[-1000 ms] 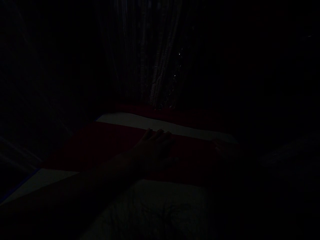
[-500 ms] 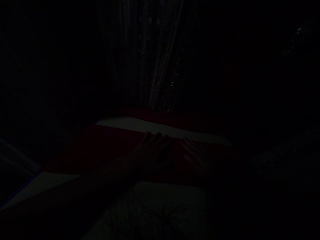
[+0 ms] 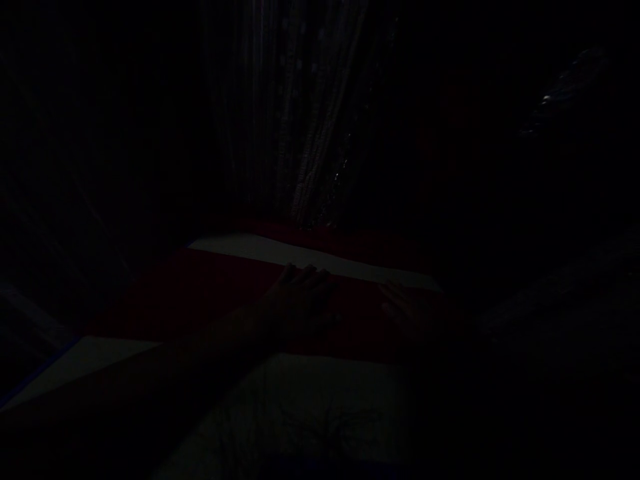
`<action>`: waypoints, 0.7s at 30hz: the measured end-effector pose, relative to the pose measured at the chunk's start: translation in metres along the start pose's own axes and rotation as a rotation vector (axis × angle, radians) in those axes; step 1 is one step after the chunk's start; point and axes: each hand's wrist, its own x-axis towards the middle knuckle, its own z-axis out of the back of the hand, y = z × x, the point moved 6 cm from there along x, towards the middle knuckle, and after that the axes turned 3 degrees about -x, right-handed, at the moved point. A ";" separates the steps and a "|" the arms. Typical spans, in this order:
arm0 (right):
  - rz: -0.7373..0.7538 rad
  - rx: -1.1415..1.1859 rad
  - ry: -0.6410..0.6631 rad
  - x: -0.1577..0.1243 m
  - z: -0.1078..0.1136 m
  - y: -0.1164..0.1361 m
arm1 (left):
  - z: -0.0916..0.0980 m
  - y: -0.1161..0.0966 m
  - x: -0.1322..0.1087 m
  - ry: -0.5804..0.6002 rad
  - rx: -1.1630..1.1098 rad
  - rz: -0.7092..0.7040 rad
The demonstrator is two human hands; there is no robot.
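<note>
The picture is very dark. A broad strip of red cloth (image 3: 200, 287) lies across a pale surface (image 3: 120, 353). My left hand (image 3: 297, 303) rests palm down on the red cloth, fingers outstretched towards its far edge. To the right, my right hand (image 3: 407, 310) also lies flat on the red cloth, fingers extended and pointing left and away; its wrist fades into shadow. Nothing shows in either hand. Beyond the fingertips runs a pale band (image 3: 300, 257) along the cloth's far edge.
A blue edge (image 3: 45, 370) borders the surface at left. Shiny, hanging strips (image 3: 305, 133), perhaps plastic sheeting, stand behind it. More glinting material (image 3: 550, 97) shows at upper right. Dark branching marks (image 3: 335, 427) lie on the pale area nearest me. Much of the surroundings is lost in darkness.
My right hand has slid to the right, widening the space between the hands. My left hand has moved slightly left, and the view has shifted a little.
</note>
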 end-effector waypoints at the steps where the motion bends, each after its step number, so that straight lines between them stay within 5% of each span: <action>1: -0.037 0.029 0.023 0.003 0.002 0.008 | 0.001 0.000 0.000 0.000 -0.002 0.000; 6: -0.069 0.117 0.045 0.014 0.006 0.049 | 0.007 -0.009 -0.005 -0.013 0.008 -0.018; 14: -0.051 0.124 -0.039 0.010 0.004 0.049 | 0.003 -0.029 -0.006 0.038 -0.036 0.000; 17: -0.065 0.122 -0.040 0.011 0.003 0.047 | 0.009 -0.010 -0.018 0.047 -0.013 0.034; 21: -0.054 0.126 -0.054 0.011 0.002 0.046 | 0.027 0.044 -0.063 -0.009 0.064 0.140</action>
